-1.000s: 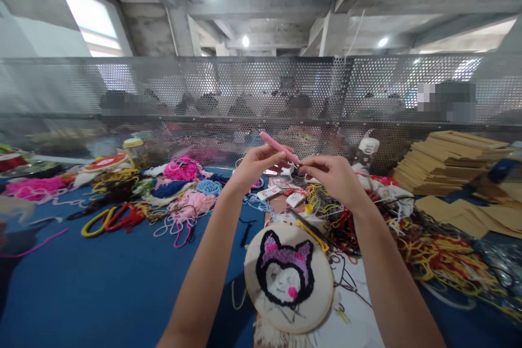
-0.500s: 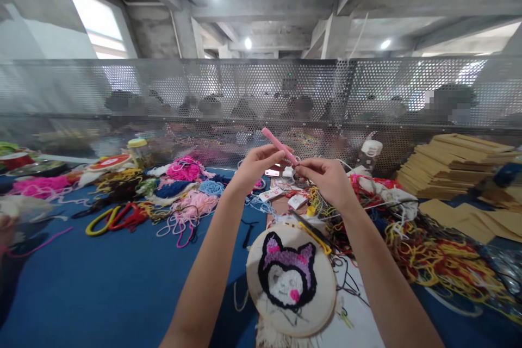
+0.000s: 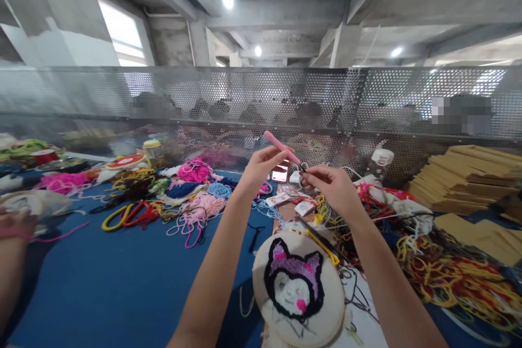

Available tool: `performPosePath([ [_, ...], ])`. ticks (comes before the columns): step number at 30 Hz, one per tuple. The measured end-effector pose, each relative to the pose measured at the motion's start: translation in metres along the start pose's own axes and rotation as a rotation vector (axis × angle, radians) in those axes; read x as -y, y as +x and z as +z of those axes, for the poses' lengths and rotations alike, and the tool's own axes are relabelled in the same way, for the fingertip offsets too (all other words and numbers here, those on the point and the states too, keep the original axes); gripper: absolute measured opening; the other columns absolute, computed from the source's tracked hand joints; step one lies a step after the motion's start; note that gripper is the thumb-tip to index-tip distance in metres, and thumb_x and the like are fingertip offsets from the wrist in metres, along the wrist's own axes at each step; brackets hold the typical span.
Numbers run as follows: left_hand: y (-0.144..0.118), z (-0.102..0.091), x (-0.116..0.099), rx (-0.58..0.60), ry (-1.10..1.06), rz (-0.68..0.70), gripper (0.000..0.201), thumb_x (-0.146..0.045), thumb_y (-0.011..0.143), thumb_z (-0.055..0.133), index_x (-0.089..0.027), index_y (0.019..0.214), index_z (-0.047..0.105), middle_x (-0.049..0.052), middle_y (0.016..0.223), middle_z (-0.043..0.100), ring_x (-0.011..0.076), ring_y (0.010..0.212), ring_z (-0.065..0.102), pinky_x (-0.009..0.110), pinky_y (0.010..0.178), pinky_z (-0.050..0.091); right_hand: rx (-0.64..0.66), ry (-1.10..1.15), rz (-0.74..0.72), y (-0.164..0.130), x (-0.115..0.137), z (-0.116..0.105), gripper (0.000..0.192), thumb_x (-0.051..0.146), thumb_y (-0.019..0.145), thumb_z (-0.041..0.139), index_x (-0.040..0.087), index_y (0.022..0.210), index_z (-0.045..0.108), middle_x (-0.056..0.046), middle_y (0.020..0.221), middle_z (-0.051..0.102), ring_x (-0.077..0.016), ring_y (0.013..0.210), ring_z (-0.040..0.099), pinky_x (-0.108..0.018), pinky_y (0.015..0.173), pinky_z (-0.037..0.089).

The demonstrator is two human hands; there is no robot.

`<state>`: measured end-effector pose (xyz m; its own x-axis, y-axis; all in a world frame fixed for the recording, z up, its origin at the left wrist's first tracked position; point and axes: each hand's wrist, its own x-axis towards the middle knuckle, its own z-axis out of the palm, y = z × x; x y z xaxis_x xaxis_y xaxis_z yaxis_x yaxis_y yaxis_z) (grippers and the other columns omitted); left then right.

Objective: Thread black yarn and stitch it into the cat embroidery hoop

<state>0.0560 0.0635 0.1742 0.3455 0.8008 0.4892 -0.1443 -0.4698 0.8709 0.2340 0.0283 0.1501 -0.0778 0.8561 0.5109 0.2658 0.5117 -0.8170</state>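
My left hand (image 3: pixel 261 167) is closed around a pink punch needle (image 3: pixel 275 143), held up over the table with its handle slanting to the upper left. Close to its lower end, my right hand (image 3: pixel 331 185) pinches what looks like a bit of black yarn (image 3: pixel 302 168); the fingertips partly hide it. Below both hands lies a round embroidery hoop (image 3: pixel 336 312) whose cloth carries a black, purple and white cat-eared figure with pink patches. Some drawn lines show at the figure's lower edge. A yellow-handled tool (image 3: pixel 326 246) lies against the hoop's upper right.
Scissors (image 3: pixel 128 216) and heaps of yarn (image 3: pixel 196 170) lie on the blue table at left. Tangled yarn (image 3: pixel 440 266), a bottle (image 3: pixel 379 162) and stacked brown envelopes (image 3: pixel 465 176) are at right. A phone (image 3: pixel 279 173) stands behind my hands. Another person's hand (image 3: pixel 14 223) works at far left.
The view has shifted slightly left and up. My right hand has drawn a little away from the punch needle's tip, and a dark strand now shows between them.
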Motion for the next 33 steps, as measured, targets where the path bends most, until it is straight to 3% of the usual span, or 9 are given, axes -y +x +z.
performPosePath([
  [12,-0.002,0.011,-0.004,0.147,0.019,-0.011,0.028,-0.036,0.081,0.053,-0.014,0.092,0.065,0.01,0.096,0.066,0.0165,0.086,0.061,0.027,0.072,0.048,-0.001,0.026,0.051,-0.002,0.01,-0.003,0.015,0.028,0.071,0.063,0.016,0.077,0.07,-0.001,0.063,0.066,-0.0128,0.056,0.061,-0.026,0.058,0.052],
  [25,-0.003,0.003,-0.002,0.015,0.017,0.006,0.028,-0.037,0.08,0.055,-0.015,0.094,0.065,0.009,0.092,0.067,0.0155,0.083,0.061,0.026,0.07,0.048,-0.01,0.088,0.066,-0.002,0.007,-0.002,0.017,0.032,0.071,0.065,0.016,0.076,0.068,-0.002,0.066,0.067,-0.0144,0.059,0.064,-0.028,0.062,0.054],
  [33,-0.003,0.01,-0.001,0.161,0.007,-0.015,0.028,-0.036,0.082,0.053,-0.014,0.097,0.062,0.009,0.093,0.064,0.017,0.085,0.061,0.028,0.072,0.047,0.007,0.092,0.086,-0.002,0.007,-0.003,0.021,0.034,0.072,0.063,0.016,0.08,0.069,-0.003,0.069,0.068,-0.0157,0.061,0.065,-0.03,0.064,0.055],
])
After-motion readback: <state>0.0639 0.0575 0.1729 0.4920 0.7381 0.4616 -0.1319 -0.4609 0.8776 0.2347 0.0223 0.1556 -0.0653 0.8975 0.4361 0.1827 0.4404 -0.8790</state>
